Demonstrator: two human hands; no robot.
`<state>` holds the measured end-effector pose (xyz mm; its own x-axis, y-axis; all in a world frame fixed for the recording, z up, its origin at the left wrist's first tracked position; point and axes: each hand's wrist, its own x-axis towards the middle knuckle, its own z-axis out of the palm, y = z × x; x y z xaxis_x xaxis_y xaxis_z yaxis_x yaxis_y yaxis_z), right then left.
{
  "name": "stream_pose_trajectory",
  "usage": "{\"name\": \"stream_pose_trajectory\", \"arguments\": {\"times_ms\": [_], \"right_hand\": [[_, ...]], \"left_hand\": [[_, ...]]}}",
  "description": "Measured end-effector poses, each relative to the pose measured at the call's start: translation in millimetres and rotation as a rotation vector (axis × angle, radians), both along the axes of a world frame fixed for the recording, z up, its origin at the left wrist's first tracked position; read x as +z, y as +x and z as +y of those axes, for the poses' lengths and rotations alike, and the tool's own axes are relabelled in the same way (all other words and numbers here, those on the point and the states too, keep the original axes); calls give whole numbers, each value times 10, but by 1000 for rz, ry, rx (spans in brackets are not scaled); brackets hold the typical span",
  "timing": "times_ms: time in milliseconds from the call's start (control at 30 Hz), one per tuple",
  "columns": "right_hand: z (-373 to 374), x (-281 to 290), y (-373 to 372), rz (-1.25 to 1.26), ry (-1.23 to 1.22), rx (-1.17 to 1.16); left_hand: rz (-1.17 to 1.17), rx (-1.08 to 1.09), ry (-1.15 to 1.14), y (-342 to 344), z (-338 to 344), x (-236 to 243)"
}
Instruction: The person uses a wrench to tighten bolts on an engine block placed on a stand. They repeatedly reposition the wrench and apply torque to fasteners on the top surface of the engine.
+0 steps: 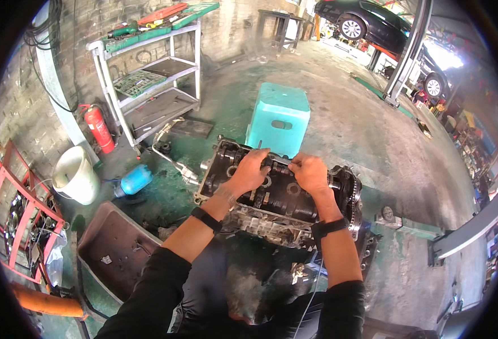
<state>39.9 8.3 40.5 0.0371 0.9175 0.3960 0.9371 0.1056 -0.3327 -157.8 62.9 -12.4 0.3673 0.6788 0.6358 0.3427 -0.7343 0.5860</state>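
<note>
A dark, greasy engine cylinder head (277, 198) with a timing chain and sprocket at its right end lies in front of me on the workshop floor. My left hand (250, 169) grips the far camshaft near its left part. My right hand (310, 172) grips the same shaft a little to the right. Both wrists wear black bands. The fingers of both hands curl over the shaft, hiding the part beneath them.
A turquoise plastic stool (280, 116) stands just beyond the engine. A grey metal tray (113, 248) lies at my lower left, a white bucket (75, 175), a blue container (135, 179), a red fire extinguisher (99, 129) and a tool shelf (147, 85) further left. A raised dark car (384, 28) is far right.
</note>
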Motion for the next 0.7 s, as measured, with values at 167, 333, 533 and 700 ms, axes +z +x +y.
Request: {"name": "stream_pose_trajectory", "arguments": {"times_ms": [167, 333, 533, 700], "right_hand": [[50, -5, -13, -82, 21, -15], [183, -40, 9, -187, -54, -26], [223, -108, 50, -2, -5, 56], [173, -133, 33, 31, 53, 85]], "left_hand": [[6, -1, 40, 0, -8, -50], [155, 38, 136, -66, 10, -62], [153, -10, 36, 2, 59, -133], [177, -4, 50, -31, 93, -163]]}}
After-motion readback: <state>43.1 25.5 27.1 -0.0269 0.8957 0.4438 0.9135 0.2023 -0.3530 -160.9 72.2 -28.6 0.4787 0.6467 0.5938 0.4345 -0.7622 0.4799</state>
